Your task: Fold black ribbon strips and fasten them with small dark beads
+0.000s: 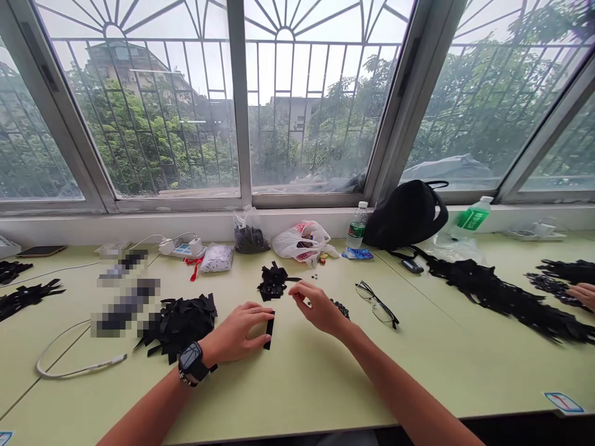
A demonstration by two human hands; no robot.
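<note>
My left hand [242, 331], with a black smartwatch [191, 360] on its wrist, pinches a short black ribbon strip [269, 330] upright on the pale green table [302, 378]. My right hand [317, 305] hovers just right of it, fingers curled in a pinch, thumb and forefinger close together; what they hold is too small to make out. A finished black ribbon bow [273, 282] lies just beyond both hands. A heap of cut black ribbon strips [179, 322] sits left of my left hand. A small dark beaded piece [343, 308] peeks out behind my right wrist.
Eyeglasses [377, 304], plastic bags [302, 240], two water bottles [357, 227] and a black bag [405, 214] line the window side. More black ribbon pieces [502, 294] stretch along the right, where another person's hand [583, 293] rests. A white cable [69, 365] loops at the left.
</note>
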